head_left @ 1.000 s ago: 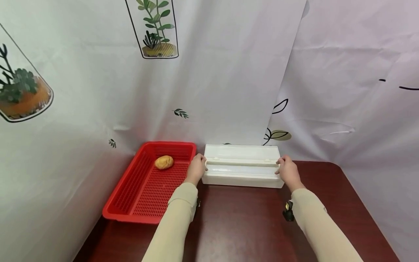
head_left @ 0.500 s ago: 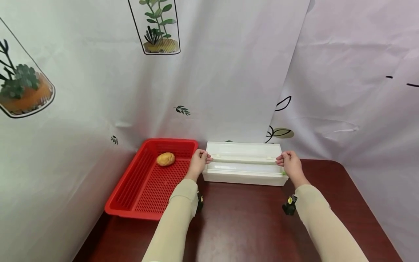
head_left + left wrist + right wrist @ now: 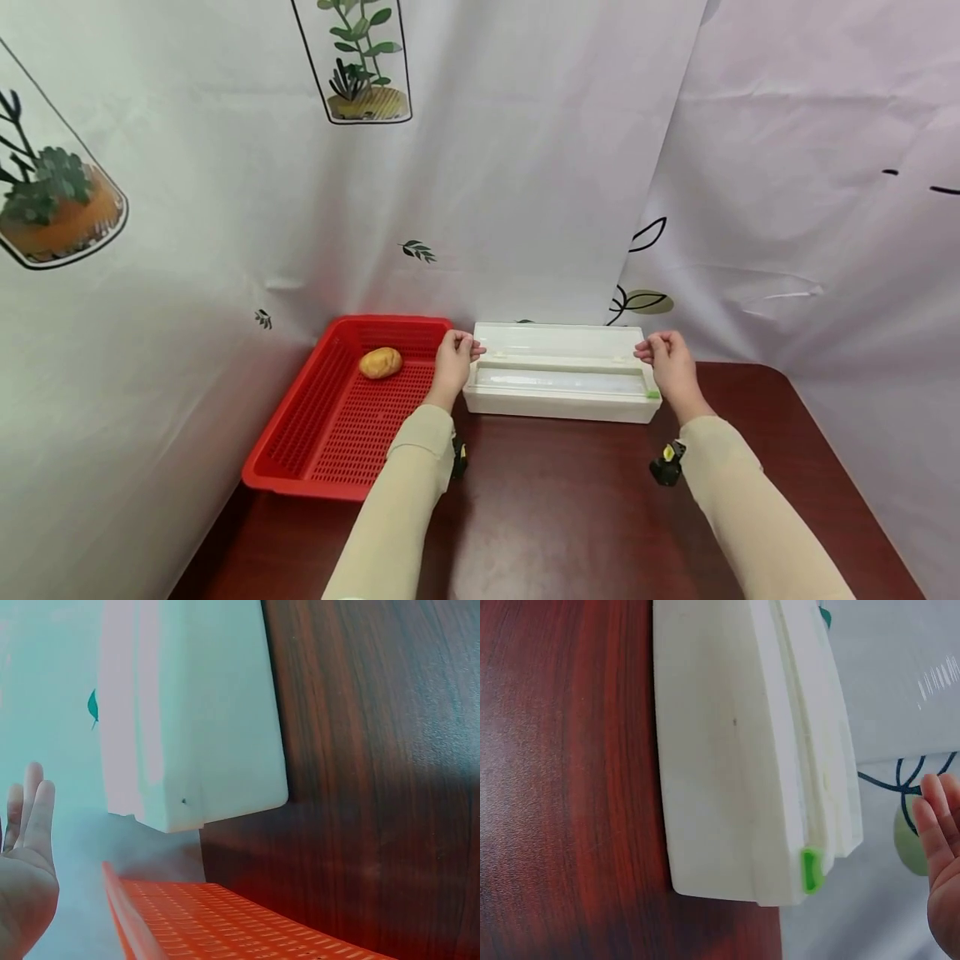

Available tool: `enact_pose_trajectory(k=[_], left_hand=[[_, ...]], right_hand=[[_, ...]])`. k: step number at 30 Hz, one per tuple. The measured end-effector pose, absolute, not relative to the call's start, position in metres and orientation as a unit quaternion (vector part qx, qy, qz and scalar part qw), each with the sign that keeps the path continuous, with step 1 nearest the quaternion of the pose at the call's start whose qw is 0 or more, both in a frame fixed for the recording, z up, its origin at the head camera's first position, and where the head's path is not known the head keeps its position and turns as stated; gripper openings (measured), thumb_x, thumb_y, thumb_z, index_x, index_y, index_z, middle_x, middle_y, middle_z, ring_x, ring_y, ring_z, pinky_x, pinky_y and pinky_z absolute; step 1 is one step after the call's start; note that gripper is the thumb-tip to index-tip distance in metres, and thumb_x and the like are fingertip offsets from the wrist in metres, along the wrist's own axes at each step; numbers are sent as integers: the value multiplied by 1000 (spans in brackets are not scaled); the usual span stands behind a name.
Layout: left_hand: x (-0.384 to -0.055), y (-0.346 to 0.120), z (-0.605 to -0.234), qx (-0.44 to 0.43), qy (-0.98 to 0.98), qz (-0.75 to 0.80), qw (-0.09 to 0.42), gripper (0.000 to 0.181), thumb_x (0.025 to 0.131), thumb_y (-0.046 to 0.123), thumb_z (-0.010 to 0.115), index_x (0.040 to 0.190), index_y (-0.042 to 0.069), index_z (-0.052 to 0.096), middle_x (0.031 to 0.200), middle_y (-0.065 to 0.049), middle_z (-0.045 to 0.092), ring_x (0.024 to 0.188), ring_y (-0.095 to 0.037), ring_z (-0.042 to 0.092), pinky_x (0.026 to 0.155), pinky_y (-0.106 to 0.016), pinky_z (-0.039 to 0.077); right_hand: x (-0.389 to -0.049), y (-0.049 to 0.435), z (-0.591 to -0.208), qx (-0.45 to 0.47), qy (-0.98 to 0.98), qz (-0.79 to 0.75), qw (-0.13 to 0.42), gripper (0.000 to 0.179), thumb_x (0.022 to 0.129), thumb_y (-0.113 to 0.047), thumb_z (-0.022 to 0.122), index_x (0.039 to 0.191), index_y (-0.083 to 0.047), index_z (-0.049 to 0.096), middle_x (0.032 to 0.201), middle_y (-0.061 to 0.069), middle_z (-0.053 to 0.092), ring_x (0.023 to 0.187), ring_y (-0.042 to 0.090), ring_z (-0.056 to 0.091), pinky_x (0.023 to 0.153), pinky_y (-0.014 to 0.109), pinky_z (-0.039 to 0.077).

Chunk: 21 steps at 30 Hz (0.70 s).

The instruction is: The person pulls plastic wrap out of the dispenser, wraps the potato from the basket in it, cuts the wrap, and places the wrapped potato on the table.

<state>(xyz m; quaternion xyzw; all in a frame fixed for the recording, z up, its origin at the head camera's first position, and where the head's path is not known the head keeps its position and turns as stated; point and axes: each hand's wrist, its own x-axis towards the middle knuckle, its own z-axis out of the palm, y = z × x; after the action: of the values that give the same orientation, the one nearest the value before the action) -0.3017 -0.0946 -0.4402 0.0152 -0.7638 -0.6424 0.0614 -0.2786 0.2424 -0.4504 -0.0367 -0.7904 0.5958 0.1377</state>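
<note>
A white cling film dispenser (image 3: 562, 406) stands at the back of the table, its lid (image 3: 558, 337) tipped open against the backdrop. A shiny roll of film lies in its trough, and a green cutter tab (image 3: 811, 870) sits at its right end. My left hand (image 3: 452, 364) is raised at the lid's left edge, thumb against fingers. Level with it, my right hand (image 3: 671, 367) pinches in the same way at the right edge. Between them is clear cling film (image 3: 937, 679), showing mostly as white glints in the right wrist view.
A red plastic basket (image 3: 281, 417) stands left of the dispenser, close to it. Inside, near the back, lies a potato (image 3: 380, 362). Dark wooden table (image 3: 562, 500) extends in front; a printed white backdrop (image 3: 525, 167) rises behind.
Both hands have left the dispenser's front ends and risen back and up to the lid's sides. The green tab, hidden before by the right hand, now shows. Basket and potato stay put.
</note>
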Motion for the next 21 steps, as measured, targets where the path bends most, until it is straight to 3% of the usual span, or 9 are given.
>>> enact_pose_trajectory(k=[7, 13, 21], left_hand=[[-301, -94, -431, 12, -754, -653, 77, 16, 99, 9, 41, 106, -5, 46, 99, -22, 57, 97, -32, 62, 85, -35, 49], [-299, -93, -425, 6, -755, -650, 88, 16, 99, 9, 41, 105, -5, 46, 100, -21, 59, 96, -30, 63, 83, -31, 49], [-294, -92, -416, 0, -744, -660, 106, 17, 98, 9, 42, 106, -5, 47, 103, -25, 58, 97, -31, 63, 84, -34, 49]], right_hand=[[-273, 233, -429, -53, -802, 575, 154, 22, 101, -13, 32, 105, 6, 40, 99, 25, 59, 71, -5, 56, 75, 21, 50], [-272, 232, -421, -50, -800, 572, 171, 22, 101, -13, 32, 105, 7, 41, 102, 26, 59, 71, -7, 56, 73, 18, 48], [-272, 233, -418, -38, -795, 575, 187, 23, 101, -14, 33, 105, 7, 42, 104, 26, 59, 74, -4, 57, 75, 16, 47]])
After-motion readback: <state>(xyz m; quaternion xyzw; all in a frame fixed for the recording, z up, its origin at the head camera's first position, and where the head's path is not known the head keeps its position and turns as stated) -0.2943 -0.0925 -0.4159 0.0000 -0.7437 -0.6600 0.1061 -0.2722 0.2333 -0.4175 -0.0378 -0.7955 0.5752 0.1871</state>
